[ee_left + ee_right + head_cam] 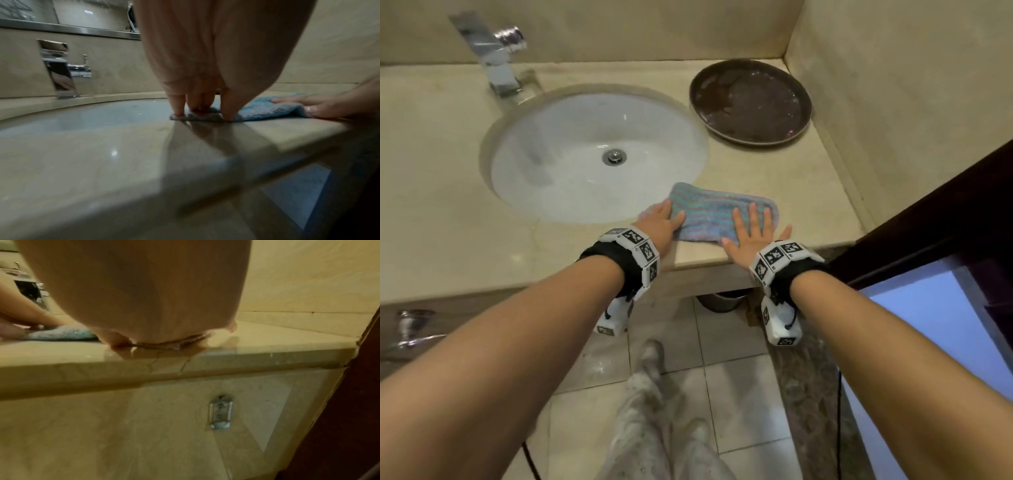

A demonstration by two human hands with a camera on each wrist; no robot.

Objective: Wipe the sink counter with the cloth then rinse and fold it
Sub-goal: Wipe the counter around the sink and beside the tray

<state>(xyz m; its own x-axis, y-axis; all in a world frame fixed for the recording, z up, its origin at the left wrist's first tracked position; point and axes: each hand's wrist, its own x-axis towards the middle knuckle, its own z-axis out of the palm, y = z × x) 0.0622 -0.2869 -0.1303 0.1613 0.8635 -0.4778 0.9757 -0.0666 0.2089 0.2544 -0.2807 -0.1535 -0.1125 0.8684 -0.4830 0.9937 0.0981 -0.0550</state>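
Observation:
A blue and pink striped cloth lies folded flat on the beige counter, just right of the white sink basin. My left hand presses its left end with straight fingers; in the left wrist view the fingertips touch the cloth at its edge. Flat on the cloth's right end rests my right hand, fingers spread, thumb off the cloth near the counter's front edge. The right wrist view shows mostly my palm on the counter, with the cloth to its left.
A dark round tray, wet, sits at the back right corner. The chrome faucet stands behind the basin. Walls close the counter at the back and right; a dark door frame is at the right. Tiled floor and my legs lie below.

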